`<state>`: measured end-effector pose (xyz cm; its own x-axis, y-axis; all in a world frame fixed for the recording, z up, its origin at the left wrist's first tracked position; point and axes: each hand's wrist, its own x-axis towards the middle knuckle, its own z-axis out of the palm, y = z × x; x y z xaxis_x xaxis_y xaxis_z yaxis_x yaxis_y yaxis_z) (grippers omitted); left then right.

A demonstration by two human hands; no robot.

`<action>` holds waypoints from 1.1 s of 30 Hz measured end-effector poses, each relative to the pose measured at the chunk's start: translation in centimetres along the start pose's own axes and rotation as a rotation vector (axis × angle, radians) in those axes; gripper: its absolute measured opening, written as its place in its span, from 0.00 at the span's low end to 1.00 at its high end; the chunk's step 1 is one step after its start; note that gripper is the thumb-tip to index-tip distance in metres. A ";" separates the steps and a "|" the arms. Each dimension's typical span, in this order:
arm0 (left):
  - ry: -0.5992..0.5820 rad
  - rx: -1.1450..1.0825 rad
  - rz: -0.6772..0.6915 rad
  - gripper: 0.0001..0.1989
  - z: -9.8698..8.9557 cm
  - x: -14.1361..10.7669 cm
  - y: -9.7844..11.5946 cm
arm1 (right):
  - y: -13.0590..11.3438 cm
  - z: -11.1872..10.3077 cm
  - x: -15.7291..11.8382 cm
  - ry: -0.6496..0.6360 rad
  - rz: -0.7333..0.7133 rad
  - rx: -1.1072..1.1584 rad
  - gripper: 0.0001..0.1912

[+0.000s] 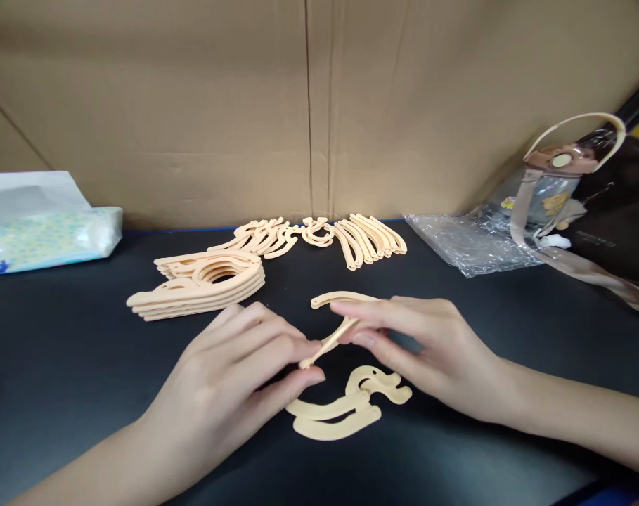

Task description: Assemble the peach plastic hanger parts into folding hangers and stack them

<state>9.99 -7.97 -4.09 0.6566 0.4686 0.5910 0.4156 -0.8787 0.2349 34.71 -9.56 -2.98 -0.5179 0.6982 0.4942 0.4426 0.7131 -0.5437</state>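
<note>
Between both hands is a thin, curved cream plastic hanger piece point(332, 341), tilted above the black table. My left hand point(235, 379) pinches its near end between thumb and fingers. The far end is gripped by my right hand point(429, 344), whose fingers partly cover it. Just behind, a curved hanger arm point(330, 298) is partly hidden by the right hand; I cannot tell if it touches. Below my hands lie curved hanger arms point(337, 424) beside a hook-shaped piece point(357, 383), overlapping one another.
A stack of flat cream hangers point(197, 299) lies left. Along the back are hook-shaped pieces point(269, 235), rings point(318, 233) and curved arms point(369, 242). A tissue pack point(50, 235) stands far left; a clear plastic bag point(467, 246) and strapped bottle point(551, 183) are right. Cardboard point(218, 105) rises behind.
</note>
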 end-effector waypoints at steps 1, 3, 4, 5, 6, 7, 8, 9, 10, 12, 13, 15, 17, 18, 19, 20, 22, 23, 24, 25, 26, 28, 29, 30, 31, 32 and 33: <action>0.009 0.029 0.040 0.04 0.0 0.0 0.1 | -0.2 0.2 -0.1 -0.023 -0.048 -0.015 0.17; 0.012 0.031 0.097 0.04 -0.1 0.0 0.1 | -0.4 0.5 -0.1 -0.075 -0.136 -0.021 0.19; 0.005 0.016 0.105 0.04 -0.1 0.0 0.1 | -0.4 0.6 -0.2 -0.092 -0.168 -0.014 0.19; -0.001 -0.001 0.104 0.04 -0.2 0.0 0.1 | -0.4 0.7 -0.2 -0.102 -0.185 -0.006 0.20; -0.008 -0.015 0.094 0.03 -0.2 -0.1 0.1 | -0.4 0.8 -0.2 -0.105 -0.193 0.005 0.21; -0.012 -0.025 0.082 0.03 -0.2 -0.1 0.0 | -0.4 0.8 -0.2 -0.108 -0.188 0.017 0.21; -0.014 -0.038 0.062 0.02 -0.2 -0.1 0.0 | -0.4 0.8 -0.1 -0.109 -0.174 0.033 0.20; -0.017 -0.057 0.034 0.02 -0.2 -0.1 0.0 | -0.3 0.7 -0.1 -0.112 -0.159 0.052 0.20; -0.020 -0.078 0.000 0.02 -0.1 -0.1 0.1 | -0.3 0.6 -0.1 -0.114 -0.145 0.074 0.19; -0.034 -0.119 -0.085 0.04 -0.1 -0.2 0.1 | -0.1 0.5 0.1 -0.114 -0.123 0.119 0.17; -0.037 -0.143 -0.123 0.06 0.0 -0.3 0.1 | 0.0 0.5 0.1 -0.115 -0.118 0.137 0.16; -0.028 -0.198 -0.171 0.08 0.1 -0.3 0.1 | 0.2 0.5 0.2 -0.117 -0.118 0.161 0.16; -0.022 -0.249 -0.199 0.07 0.1 -0.4 0.0 | 0.3 0.5 0.3 -0.115 -0.117 0.178 0.16; -0.025 -0.263 -0.208 0.06 0.1 -0.3 -0.1 | 0.4 0.5 0.4 -0.116 -0.116 0.189 0.17; -0.027 -0.268 -0.211 0.06 0.1 -0.3 -0.1 | 0.4 0.6 0.4 -0.120 -0.111 0.199 0.17; -0.030 -0.265 -0.203 0.06 0.1 -0.3 -0.2 | 0.4 0.6 0.4 -0.127 -0.105 0.204 0.18; -0.029 -0.240 -0.161 0.08 0.0 -0.1 -0.3 | 0.3 0.7 0.3 -0.144 -0.071 0.181 0.20; -0.029 -0.219 -0.129 0.09 0.0 -0.1 -0.2 | 0.2 0.7 0.2 -0.146 -0.049 0.159 0.21; -0.036 -0.194 -0.096 0.10 0.0 0.0 -0.2 | 0.2 0.8 0.1 -0.143 -0.024 0.139 0.21; -0.044 -0.165 -0.065 0.10 0.0 0.0 -0.1 | 0.1 0.9 0.1 -0.136 0.002 0.127 0.22; -0.053 -0.136 -0.037 0.09 0.0 0.0 0.0 | 0.1 1.0 0.0 -0.130 0.026 0.127 0.21; -0.069 -0.080 0.012 0.08 0.0 0.0 0.2 | -0.1 1.2 0.0 -0.128 0.078 0.159 0.19; -0.080 -0.058 0.028 0.09 0.1 0.0 0.2 | -0.1 1.3 0.0 -0.133 0.111 0.180 0.17; -0.087 -0.037 0.043 0.10 0.1 0.0 0.3 | -0.2 1.4 0.0 -0.139 0.143 0.198 0.14; -0.095 -0.017 0.057 0.10 0.2 0.0 0.3 | -0.3 1.4 0.1 -0.144 0.171 0.210 0.12; -0.099 0.000 0.070 0.11 0.2 0.0 0.4 | -0.4 1.5 0.1 -0.146 0.190 0.211 0.11; -0.096 0.012 0.081 0.10 0.3 0.0 0.3 | -0.4 1.5 0.2 -0.141 0.200 0.197 0.09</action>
<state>10.31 -8.26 -4.26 0.7453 0.4033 0.5309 0.3660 -0.9131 0.1799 33.35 -9.86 -3.68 -0.5372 0.7982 0.2728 0.4030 0.5269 -0.7483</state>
